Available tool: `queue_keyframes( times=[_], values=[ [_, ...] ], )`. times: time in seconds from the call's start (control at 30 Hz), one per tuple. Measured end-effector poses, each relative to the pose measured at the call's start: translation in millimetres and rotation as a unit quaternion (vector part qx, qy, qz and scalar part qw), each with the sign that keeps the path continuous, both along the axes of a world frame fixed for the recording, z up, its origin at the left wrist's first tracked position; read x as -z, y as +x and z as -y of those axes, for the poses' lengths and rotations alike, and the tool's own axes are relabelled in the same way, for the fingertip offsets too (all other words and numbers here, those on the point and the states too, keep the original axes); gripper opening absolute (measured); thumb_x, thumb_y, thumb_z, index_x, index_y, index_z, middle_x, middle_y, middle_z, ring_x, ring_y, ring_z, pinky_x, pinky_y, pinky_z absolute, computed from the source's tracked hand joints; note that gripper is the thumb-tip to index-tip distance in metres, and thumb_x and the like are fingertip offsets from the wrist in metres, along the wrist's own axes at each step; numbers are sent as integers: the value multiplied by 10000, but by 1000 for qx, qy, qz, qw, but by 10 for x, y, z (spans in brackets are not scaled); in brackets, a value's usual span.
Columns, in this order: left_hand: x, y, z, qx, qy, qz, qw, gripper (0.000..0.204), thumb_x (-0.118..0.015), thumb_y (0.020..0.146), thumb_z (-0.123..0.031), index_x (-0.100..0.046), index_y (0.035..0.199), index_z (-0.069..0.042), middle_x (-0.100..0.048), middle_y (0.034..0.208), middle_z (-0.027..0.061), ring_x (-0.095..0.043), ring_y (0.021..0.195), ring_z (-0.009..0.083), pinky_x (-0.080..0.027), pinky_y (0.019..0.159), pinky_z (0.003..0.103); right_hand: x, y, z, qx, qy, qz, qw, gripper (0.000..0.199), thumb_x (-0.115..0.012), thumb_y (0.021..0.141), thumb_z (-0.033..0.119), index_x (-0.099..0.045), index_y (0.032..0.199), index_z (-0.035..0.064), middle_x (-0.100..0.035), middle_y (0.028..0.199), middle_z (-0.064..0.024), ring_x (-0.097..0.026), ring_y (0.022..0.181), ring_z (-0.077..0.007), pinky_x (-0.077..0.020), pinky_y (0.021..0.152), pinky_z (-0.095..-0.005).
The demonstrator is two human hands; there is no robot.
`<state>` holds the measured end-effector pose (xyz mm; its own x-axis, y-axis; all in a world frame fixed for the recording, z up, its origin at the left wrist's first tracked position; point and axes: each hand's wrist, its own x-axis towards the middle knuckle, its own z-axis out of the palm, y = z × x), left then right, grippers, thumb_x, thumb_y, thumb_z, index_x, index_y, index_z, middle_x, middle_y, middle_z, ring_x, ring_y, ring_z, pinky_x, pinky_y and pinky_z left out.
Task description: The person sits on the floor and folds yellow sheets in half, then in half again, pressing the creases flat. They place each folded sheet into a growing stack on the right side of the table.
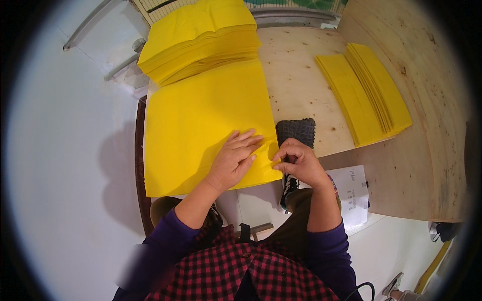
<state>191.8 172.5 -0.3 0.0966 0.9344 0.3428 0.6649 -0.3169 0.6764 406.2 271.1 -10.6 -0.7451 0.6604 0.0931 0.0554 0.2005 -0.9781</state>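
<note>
A broad yellow fabric sheet [206,110] lies on top at the near left of the wooden table. My left hand [233,158] rests palm down near its front right corner, fingers stretched out. At the sheet's right edge my right hand [300,163] is closed in a pinch, thumb against forefinger, and the fabric beside it is puckered and slightly raised. A dark textured pad [297,131] lies just beyond my right hand, partly covered by it.
Behind the sheet rises a thick stack of yellow fabric [201,45]. Folded yellow pieces [366,95] lie at the right of the wooden tabletop [291,75], beside an upright wooden panel [416,65]. A white printed box or paper [349,193] is below the table's edge.
</note>
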Motion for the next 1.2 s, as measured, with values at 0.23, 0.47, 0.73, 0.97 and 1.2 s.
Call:
queue_keyframes(
  times=[0.23,0.47,0.73,0.97,1.2],
  values=[
    [0,-6,-4,3,11,-11,1000,240,-566,895,-136,-669,1080,-22,-616,1261,115,-481,1298,316,-265,1123,492,47,-71,-37,0,5,-23,1000,115,-743,772,-30,-646,815,15,-512,855,-8,-523,749,-100,-422,638,-224],
    [-84,-18,4,27,-17,-17,999,330,-622,873,-213,-658,1146,-31,-571,1340,124,-428,1347,327,-216,1143,481,-78,-141,-26,10,13,-29,999,99,-736,774,34,-641,801,35,-536,786,-39,-517,715,-148,-407,614,-271],
    [-79,5,18,24,-14,-28,999,442,-658,773,-126,-635,1210,-65,-565,1335,115,-428,1342,308,-213,1148,497,-129,-135,-33,37,41,-43,998,99,-713,810,2,-623,846,22,-488,872,5,-468,745,-73,-364,611,-205],
    [-25,-12,32,10,-11,38,999,385,-613,771,-68,-659,1152,-40,-600,1283,113,-460,1316,292,-218,1149,488,-144,64,-59,-1,-31,-17,999,150,-754,749,17,-648,851,47,-521,818,-6,-505,725,-92,-409,626,-232],
    [-42,-29,32,25,-7,33,999,343,-607,806,-73,-650,1141,-16,-607,1287,123,-467,1318,322,-219,1144,501,33,-24,-53,-30,-3,0,1000,134,-756,752,13,-658,839,44,-526,803,-25,-539,732,-140,-438,644,-260]
  ],
)
